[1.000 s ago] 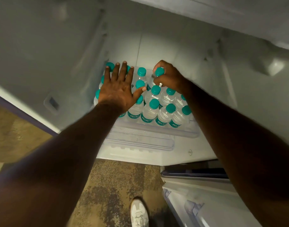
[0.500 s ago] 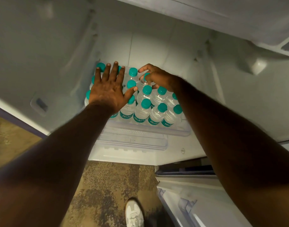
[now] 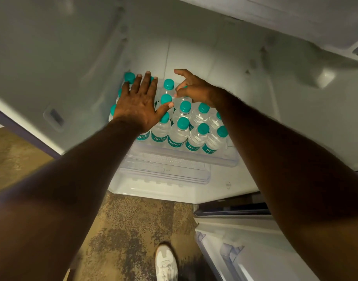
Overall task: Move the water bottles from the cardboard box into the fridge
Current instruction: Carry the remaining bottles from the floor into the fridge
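Since a moment ago my right hand (image 3: 194,91) has let go, fingers loosely spread; my left hand (image 3: 138,107) lies flat on the water bottles (image 3: 179,130) at the fridge shelf's (image 3: 224,159) back-left corner.

Small clear plastic water bottles with teal caps (image 3: 178,132) stand packed in rows on the white fridge's clear shelf (image 3: 224,159), mid-frame. The left hand (image 3: 140,104) lies flat over the left-hand caps; the right hand (image 3: 191,91) reaches over the back row. At the bottom of the frame, a white sneaker (image 3: 166,262) stands on the mottled brown floor (image 3: 123,230).
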{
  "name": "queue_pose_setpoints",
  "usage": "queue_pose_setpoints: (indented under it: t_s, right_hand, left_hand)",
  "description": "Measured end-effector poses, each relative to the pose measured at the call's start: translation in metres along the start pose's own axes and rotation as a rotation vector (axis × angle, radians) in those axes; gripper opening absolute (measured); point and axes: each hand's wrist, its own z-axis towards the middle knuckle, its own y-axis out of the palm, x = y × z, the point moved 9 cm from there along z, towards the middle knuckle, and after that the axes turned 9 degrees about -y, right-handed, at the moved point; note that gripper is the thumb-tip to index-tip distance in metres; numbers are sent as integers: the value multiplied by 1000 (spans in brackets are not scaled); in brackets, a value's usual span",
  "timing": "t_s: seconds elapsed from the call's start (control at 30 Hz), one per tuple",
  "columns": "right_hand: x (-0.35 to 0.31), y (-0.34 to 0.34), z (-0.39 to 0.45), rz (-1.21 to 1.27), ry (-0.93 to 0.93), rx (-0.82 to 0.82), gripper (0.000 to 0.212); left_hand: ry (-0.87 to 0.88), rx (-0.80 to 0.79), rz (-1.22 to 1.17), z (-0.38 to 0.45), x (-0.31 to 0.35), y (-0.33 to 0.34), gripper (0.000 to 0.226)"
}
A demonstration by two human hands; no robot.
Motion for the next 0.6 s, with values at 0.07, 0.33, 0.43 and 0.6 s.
queue_pose_setpoints:
  t_s: [0.07,0.33,0.43,0.6]
  right_hand:
    - [-10,-4,-4,29,-63,76,58]
    - [-16,-10,-41,125,-127,575,54]
    - [-20,-10,-60,103,-139,748,70]
    - [-33,2,-91,-204,-113,821,80]
  left_hand:
    - [7,-3,10,1,-1,-1,99]
    - [75,42,-15,-8,1,-13,82]
    - [102,129,22,-19,-3,-24,78]
    - [29,209,-6,-46,-22,-34,78]
